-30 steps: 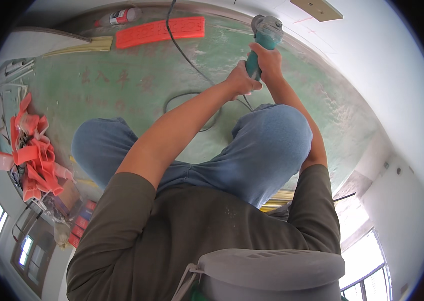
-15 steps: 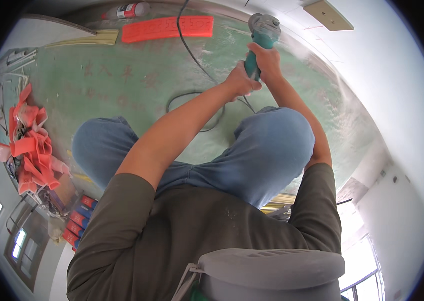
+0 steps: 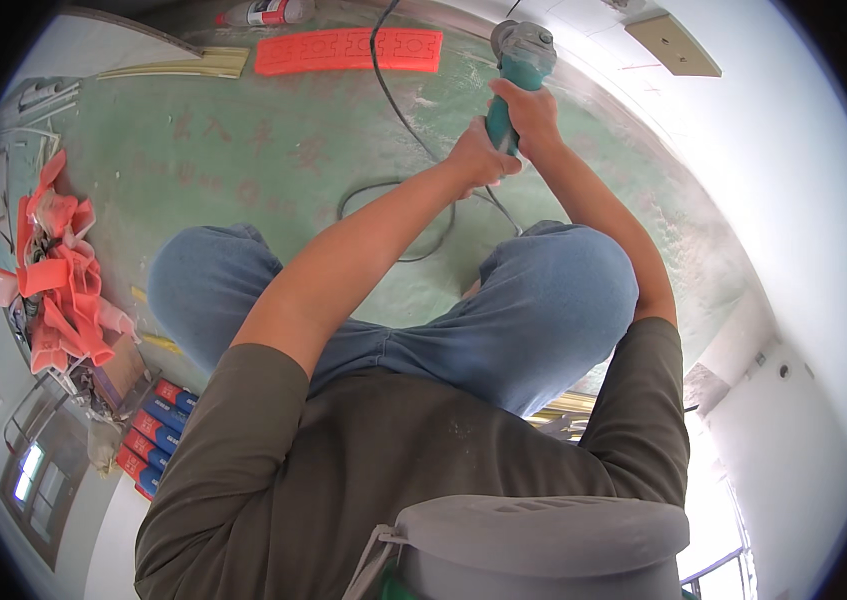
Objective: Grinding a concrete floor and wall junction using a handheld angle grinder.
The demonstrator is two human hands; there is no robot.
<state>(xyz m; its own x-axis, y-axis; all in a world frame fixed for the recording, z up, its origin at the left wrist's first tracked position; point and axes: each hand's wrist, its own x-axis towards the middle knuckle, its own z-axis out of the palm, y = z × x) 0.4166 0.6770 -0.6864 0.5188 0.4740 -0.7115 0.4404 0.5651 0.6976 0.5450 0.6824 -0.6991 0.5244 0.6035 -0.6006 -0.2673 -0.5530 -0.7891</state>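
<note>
At the far left a heap of orange-red plastic pieces (image 3: 53, 275) lies on the green floor (image 3: 223, 150), with a row of blue and red boxes (image 3: 155, 436) below it, and a flat orange-red plastic panel (image 3: 348, 50) sits at the top, well apart from the work. A black power cord (image 3: 393, 100) runs down across the floor and loops in front of the knees. The left hand (image 3: 476, 157) is clenched around the lower part of the teal handle of the angle grinder (image 3: 515, 72), and the right hand (image 3: 531, 112) grips the same handle just above it, so both arms reach forward over the bent knees. The grinder's grey head is down where the floor meets the white wall (image 3: 793, 180), with pale dust along that edge. This looks like grinding along the floor-wall junction; carrying on would call for a steady two-handed hold and keeping the cord away from the disc.
</note>
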